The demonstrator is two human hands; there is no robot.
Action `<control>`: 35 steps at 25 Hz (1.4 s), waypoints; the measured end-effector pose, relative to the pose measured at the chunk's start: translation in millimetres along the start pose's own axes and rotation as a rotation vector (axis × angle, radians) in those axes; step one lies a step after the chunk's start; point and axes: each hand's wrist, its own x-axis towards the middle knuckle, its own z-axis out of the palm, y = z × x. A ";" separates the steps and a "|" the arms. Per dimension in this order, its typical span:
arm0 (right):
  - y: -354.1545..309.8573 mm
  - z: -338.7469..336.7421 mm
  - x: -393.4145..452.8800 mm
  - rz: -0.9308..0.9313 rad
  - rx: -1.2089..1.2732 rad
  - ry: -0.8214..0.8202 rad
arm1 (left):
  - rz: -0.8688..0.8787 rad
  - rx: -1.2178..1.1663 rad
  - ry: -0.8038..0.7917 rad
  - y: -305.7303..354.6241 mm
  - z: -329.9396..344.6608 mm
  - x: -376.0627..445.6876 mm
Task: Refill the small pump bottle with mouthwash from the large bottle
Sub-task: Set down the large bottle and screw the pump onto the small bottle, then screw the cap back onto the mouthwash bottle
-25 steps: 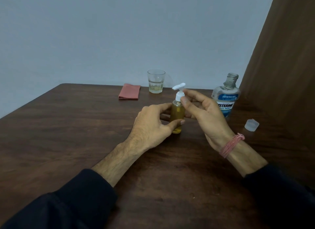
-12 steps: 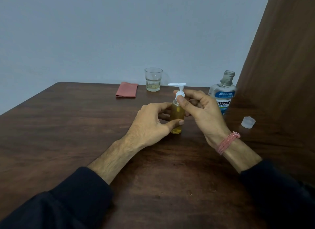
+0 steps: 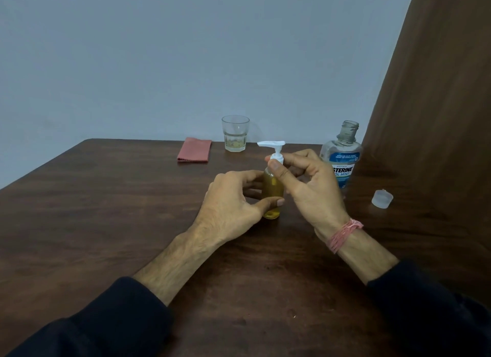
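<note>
The small pump bottle (image 3: 272,190) stands upright on the dark wooden table (image 3: 106,223), full of amber liquid. My left hand (image 3: 233,202) wraps its body from the left. Thumb and fingers of my right hand (image 3: 305,181) pinch the white pump collar (image 3: 276,158); the pump spout (image 3: 271,143) points left. Behind my right hand stands the large mouthwash bottle (image 3: 342,154), uncapped, clear with a blue label. Its clear cap (image 3: 382,198) lies on the table to the right.
A drinking glass (image 3: 235,133) holding a little pale liquid stands at the table's far edge. A folded pink cloth (image 3: 194,153) lies left of it. A brown curtain (image 3: 438,117) hangs along the right side.
The pump head has turned, its spout swinging from the right round to the left, between my right fingers. My left hand has kept its hold on the bottle.
</note>
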 end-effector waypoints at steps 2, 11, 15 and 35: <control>-1.0 -0.1 -0.1 -0.007 -0.028 0.039 | 0.004 -0.006 -0.017 1.3 -0.2 0.1; -5.7 -7.0 2.3 -0.041 -0.042 0.096 | -0.067 0.050 0.051 -1.0 4.2 3.7; -16.5 -24.7 8.5 -0.221 0.060 0.293 | -0.105 0.160 0.116 0.3 9.2 13.3; 63.2 -185.8 32.8 0.678 -0.477 -0.108 | -0.091 0.220 0.391 21.0 27.9 -0.2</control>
